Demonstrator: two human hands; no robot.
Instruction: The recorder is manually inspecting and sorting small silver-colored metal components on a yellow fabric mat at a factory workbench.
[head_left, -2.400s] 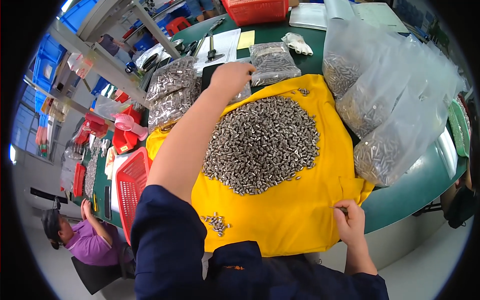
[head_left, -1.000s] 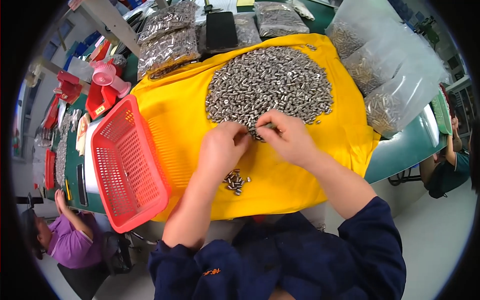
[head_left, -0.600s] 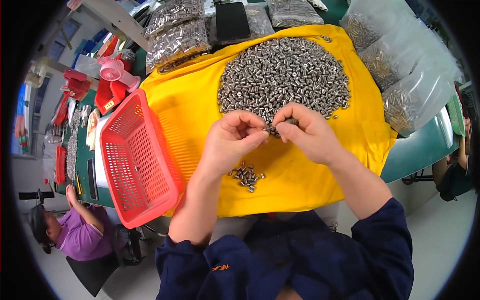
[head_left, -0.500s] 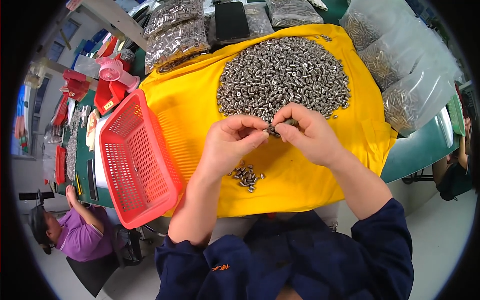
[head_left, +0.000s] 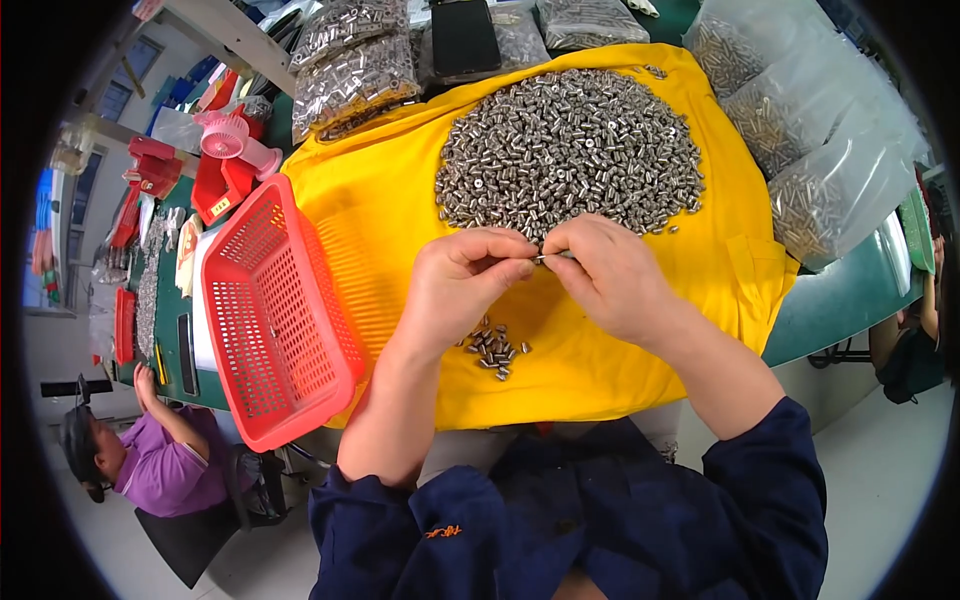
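Note:
My left hand (head_left: 465,280) and my right hand (head_left: 608,275) meet fingertip to fingertip just in front of a large heap of small metal cylinders (head_left: 570,150). Between the pinched thumbs and forefingers shows a sliver of a small metal part (head_left: 540,259); most of it is covered by the fingers. Both hands are closed on it. A little pile of similar metal cylinders (head_left: 493,350) lies on the yellow cloth (head_left: 600,370), right of my left wrist and nearer to me.
Left of the cloth stands a red perforated basket (head_left: 275,310). Bags of metal parts (head_left: 355,70) and a black phone (head_left: 465,40) lie at the back; more clear bags (head_left: 805,205) line the right. A pink fan (head_left: 235,140) stands far left. A person in purple (head_left: 170,460) sits left.
My right hand's fingers have shifted and curled in, hiding the dark piece seen in its grip before. A slim bit of metal now shows between both hands' fingertips. The left hand has barely moved.

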